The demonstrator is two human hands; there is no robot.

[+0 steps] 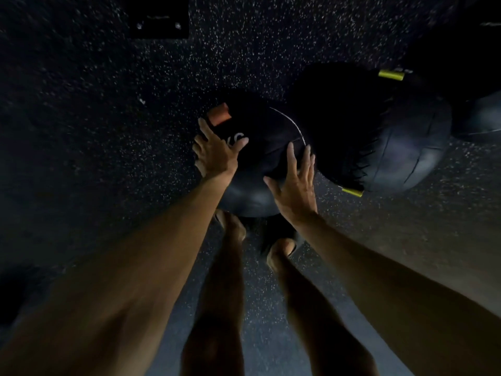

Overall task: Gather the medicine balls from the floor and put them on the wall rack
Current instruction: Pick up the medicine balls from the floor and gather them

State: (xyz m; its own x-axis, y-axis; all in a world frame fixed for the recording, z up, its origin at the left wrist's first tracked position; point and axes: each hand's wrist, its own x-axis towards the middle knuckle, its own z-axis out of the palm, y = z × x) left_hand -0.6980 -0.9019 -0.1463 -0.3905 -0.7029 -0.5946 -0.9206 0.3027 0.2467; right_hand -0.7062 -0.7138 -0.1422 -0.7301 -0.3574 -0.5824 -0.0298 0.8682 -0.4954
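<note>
— On the speckled black rubber floor (108,131), what lies nearest the person's feet (233,229)?
— A round black medicine ball with an orange tab (260,156), just ahead of the toes.
— And the hands?
— The left hand (217,151) lies against its left side, fingers spread, thumb by the white lettering. The right hand (294,187) presses its right side, fingers straight and splayed. Neither curls round anything.
— Anything beside it?
— A second black medicine ball with yellow tabs (406,137), just to the right; too dark to tell if they touch.
</note>
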